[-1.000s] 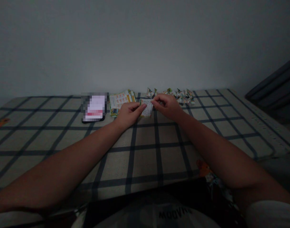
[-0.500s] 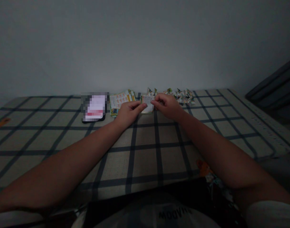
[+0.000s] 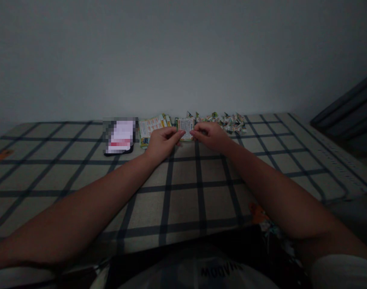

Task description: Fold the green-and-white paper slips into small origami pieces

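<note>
Between my two hands, above the checked cloth, is a small printed card (image 3: 186,126) with a pale, text-covered face and a green edge. My left hand (image 3: 163,142) pinches its left side between thumb and fingers. On the card's right side, my right hand (image 3: 209,132) pinches with thumb and forefinger. Just behind my left hand lies a stack of larger printed sheets (image 3: 151,123), green and white with orange print. Beyond my right hand is a row of small folded paper pieces (image 3: 234,121) with pointed corners.
A phone (image 3: 121,136) with a lit, blurred screen lies left of the sheets. The checked tablecloth (image 3: 183,200) covers the table, which meets a grey wall (image 3: 183,56) at the back. A dark slatted object (image 3: 351,108) stands at the far right.
The card has tilted and shifted slightly upward and left between my fingers, so its text faces me more squarely. Both arms have barely moved.
</note>
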